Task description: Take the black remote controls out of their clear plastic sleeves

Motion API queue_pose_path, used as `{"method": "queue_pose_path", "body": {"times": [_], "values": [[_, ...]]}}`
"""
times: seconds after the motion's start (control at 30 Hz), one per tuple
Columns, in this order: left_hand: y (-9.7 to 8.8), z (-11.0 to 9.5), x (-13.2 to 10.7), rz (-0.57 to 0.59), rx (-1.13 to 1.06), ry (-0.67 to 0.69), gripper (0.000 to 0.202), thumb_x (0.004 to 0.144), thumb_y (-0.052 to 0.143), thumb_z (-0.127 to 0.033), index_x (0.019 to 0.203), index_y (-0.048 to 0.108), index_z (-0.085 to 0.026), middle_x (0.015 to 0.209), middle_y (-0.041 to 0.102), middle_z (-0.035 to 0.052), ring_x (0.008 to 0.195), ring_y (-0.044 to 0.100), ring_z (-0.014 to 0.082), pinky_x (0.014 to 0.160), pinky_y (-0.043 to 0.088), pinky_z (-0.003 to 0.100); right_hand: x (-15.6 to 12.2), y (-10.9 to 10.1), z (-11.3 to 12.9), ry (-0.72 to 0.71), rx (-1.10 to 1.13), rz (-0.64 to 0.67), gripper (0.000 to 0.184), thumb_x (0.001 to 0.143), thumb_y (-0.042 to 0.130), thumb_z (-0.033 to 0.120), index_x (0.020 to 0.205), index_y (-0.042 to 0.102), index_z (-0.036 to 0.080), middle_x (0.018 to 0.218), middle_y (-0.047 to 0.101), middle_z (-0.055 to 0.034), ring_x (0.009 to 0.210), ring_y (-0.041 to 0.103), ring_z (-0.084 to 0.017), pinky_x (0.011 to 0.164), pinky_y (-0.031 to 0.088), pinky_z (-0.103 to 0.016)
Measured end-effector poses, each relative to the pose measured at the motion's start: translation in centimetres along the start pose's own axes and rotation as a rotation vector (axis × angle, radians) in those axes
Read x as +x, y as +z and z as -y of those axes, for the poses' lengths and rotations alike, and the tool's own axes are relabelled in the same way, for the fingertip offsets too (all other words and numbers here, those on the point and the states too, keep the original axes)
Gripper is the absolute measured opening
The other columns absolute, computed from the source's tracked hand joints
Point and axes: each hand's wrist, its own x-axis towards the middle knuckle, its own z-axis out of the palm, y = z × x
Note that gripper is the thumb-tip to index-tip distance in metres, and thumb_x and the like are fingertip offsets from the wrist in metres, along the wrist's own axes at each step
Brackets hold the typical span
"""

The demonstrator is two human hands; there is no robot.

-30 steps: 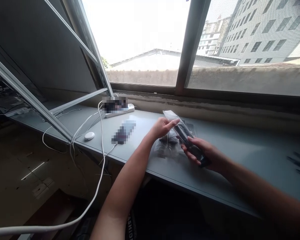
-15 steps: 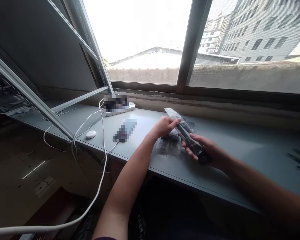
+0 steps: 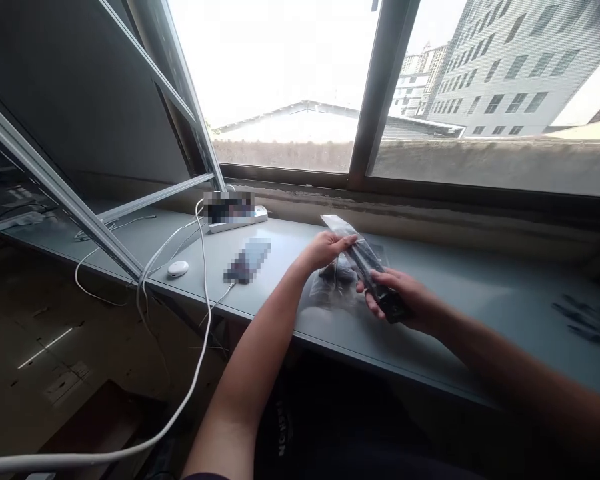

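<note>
Both hands hold one clear plastic bag (image 3: pixel 351 243) with a long dark object inside, just above a grey ledge (image 3: pixel 480 300). My left hand (image 3: pixel 325 252) pinches the bag's upper open end. My right hand (image 3: pixel 403 298) is wrapped round its lower, dark end. Under them, several more clear bags with dark parts (image 3: pixel 336 285) lie on the ledge.
A blurred phone (image 3: pixel 247 260) on a white cable, a power strip (image 3: pixel 235 217) and a small white round device (image 3: pixel 178 269) lie to the left. White cables (image 3: pixel 200 320) hang over the front edge. Dark items (image 3: pixel 585 320) lie at the far right. A window runs behind.
The hands and the bag have stayed together; my left fingers have slid slightly along the bag's top end. The view has shifted a little.
</note>
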Motion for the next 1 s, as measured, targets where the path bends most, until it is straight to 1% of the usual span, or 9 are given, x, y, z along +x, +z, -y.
{"method": "queue_pose_path", "body": {"times": [0.2,0.33,0.4,0.53,0.63,0.7,0.77,0.9,1.0], "values": [[0.3,0.5,0.1,-0.154,0.041,0.002,0.074,0.096,0.068,-0.086,0.069,0.076,-0.018,0.060,0.050,-0.0008,0.061,0.042,0.0135,0.063,0.034,0.032,0.3,-0.7,-0.6,-0.012,-0.030,-0.008,0.037,0.101,0.092,0.051,0.112,0.077,0.020,0.097,0.084,-0.0107,0.058,0.068,-0.015,0.048,0.055,-0.026],[0.6,0.4,0.3,-0.157,-0.006,0.033,0.063,0.101,0.074,-0.071,0.067,0.076,-0.018,0.067,0.065,0.0026,0.066,0.057,0.0157,0.068,0.044,0.030,0.1,-0.4,-0.5,0.005,-0.089,-0.011,0.046,0.099,0.094,0.058,0.117,0.078,0.018,0.082,0.082,-0.0090,0.058,0.069,-0.017,0.052,0.059,-0.027],[0.1,0.4,0.7,-0.310,-0.062,0.054,0.053,0.103,0.075,-0.060,0.071,0.079,-0.018,0.079,0.076,0.0052,0.074,0.064,0.0170,0.073,0.049,0.029,0.0,-0.2,-0.2,-0.015,-0.106,-0.025,0.048,0.096,0.097,0.055,0.120,0.078,0.019,0.090,0.086,-0.0107,0.057,0.068,-0.016,0.051,0.059,-0.027],[-2.3,0.4,1.0,-0.805,-0.235,0.013,0.038,0.110,0.070,-0.050,0.090,0.085,-0.021,0.098,0.084,0.0068,0.086,0.069,0.0176,0.075,0.052,0.027,0.2,-0.2,0.1,-0.072,-0.071,-0.112,0.048,0.094,0.100,0.044,0.131,0.080,0.021,0.128,0.089,-0.0172,0.061,0.070,-0.015,0.051,0.063,-0.028],[-3.6,0.3,0.8,-0.969,-0.343,-0.063,0.032,0.110,0.069,-0.046,0.097,0.085,-0.021,0.102,0.085,0.0072,0.089,0.071,0.0169,0.077,0.053,0.027,0.5,-0.4,0.3,-0.149,-0.004,-0.194,0.032,0.096,0.098,0.036,0.121,0.084,0.023,0.146,0.085,-0.0158,0.088,0.084,-0.023,0.058,0.069,-0.027],[-3.5,0.2,0.7,-0.919,-0.397,-0.096,0.026,0.108,0.072,-0.041,0.101,0.086,-0.020,0.103,0.086,0.0072,0.092,0.073,0.0167,0.078,0.054,0.026,0.6,-0.6,0.5,-0.201,0.057,-0.208,0.026,0.096,0.096,0.032,0.119,0.085,0.027,0.160,0.078,-0.0110,0.117,0.086,-0.032,0.061,0.070,-0.026],[-2.7,0.0,0.8,-0.764,-0.460,-0.114,0.020,0.104,0.077,-0.037,0.108,0.088,-0.021,0.107,0.087,0.0078,0.095,0.076,0.0176,0.080,0.057,0.026,0.6,-0.8,0.6,-0.213,0.109,-0.198,0.033,0.097,0.094,0.030,0.129,0.085,0.033,0.168,0.072,-0.0068,0.135,0.082,-0.036,0.061,0.071,-0.026],[-0.3,-0.4,0.9,-0.406,-0.591,-0.140,0.027,0.095,0.090,-0.034,0.118,0.090,-0.019,0.110,0.088,0.0109,0.097,0.081,0.0215,0.091,0.064,0.034,0.4,-0.9,0.7,-0.163,0.145,-0.179,0.054,0.096,0.095,0.029,0.148,0.080,0.038,0.160,0.077,-0.0091,0.134,0.084,-0.036,0.058,0.071,-0.024],[0.7,-0.6,0.8,-0.240,-0.642,-0.166,0.033,0.089,0.098,-0.032,0.117,0.090,-0.017,0.108,0.089,0.0118,0.099,0.083,0.0232,0.104,0.065,0.040,0.5,-0.9,0.5,-0.150,0.118,-0.170,0.052,0.097,0.095,0.031,0.147,0.081,0.033,0.150,0.081,-0.0120,0.121,0.088,-0.034,0.057,0.069,-0.023]]}}
